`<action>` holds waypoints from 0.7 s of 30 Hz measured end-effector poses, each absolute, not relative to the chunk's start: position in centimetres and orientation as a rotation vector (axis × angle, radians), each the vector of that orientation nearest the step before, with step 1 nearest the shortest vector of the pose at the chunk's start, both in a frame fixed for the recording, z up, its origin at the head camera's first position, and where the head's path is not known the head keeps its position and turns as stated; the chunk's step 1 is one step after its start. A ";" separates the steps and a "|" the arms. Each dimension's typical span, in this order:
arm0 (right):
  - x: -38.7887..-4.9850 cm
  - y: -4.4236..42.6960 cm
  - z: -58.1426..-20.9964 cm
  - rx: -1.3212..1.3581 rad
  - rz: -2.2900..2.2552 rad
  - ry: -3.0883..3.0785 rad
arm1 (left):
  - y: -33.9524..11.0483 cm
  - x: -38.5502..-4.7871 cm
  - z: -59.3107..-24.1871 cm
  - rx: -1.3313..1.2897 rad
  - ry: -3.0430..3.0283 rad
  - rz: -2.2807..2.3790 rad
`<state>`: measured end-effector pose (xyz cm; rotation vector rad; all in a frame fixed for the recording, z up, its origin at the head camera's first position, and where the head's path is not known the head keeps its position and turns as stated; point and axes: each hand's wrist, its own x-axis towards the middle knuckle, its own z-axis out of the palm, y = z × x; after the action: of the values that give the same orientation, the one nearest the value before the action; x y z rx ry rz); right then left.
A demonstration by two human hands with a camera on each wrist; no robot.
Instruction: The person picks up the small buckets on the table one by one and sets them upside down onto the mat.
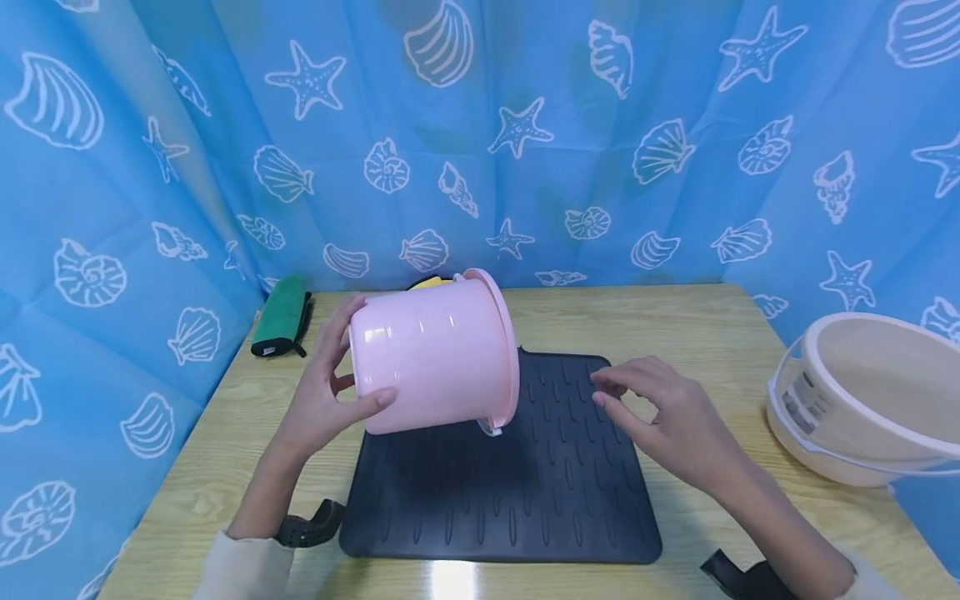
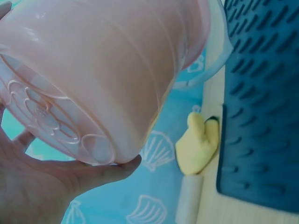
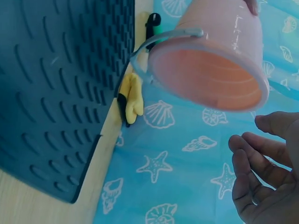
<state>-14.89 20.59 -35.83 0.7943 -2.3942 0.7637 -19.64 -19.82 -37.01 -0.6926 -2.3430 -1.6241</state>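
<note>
A pink bucket (image 1: 435,358) is held on its side above the dark ribbed mat (image 1: 525,525), its mouth facing right. My left hand (image 1: 322,400) grips it around the base end, thumb along the near side and fingers at the far side. In the left wrist view the bucket's base (image 2: 44,112) shows a moulded flower pattern. My right hand (image 1: 667,417) hangs apart from the rim, over the mat's right edge, with loosely bent fingers and nothing in them. From the right wrist view, the bucket's inside (image 3: 210,79) looks bare, and its pale handle (image 3: 154,44) hangs loose.
A cream bucket (image 1: 813,408) with a wire-like handle stands at the table's right. At the back left lies a green and black bundle (image 1: 281,317). A yellow mitt-shaped thing (image 2: 198,144) lies behind the mat. A blue shell-patterned curtain (image 1: 480,167) surrounds the table.
</note>
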 end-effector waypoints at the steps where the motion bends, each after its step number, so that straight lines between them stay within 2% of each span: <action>1: -14.8 20.8 -36.0 0.805 0.752 -2.398 | -20.1 -19.5 -36.9 -0.682 -2.352 -1.607; 21: -13.6 21.9 -39.7 0.936 0.497 -2.534 | -24.2 -16.8 -34.7 -0.634 -2.486 -1.319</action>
<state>-13.64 21.88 -39.67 0.9356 -2.5335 0.4969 -16.81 -24.18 -34.67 -0.6338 -2.4861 -1.3189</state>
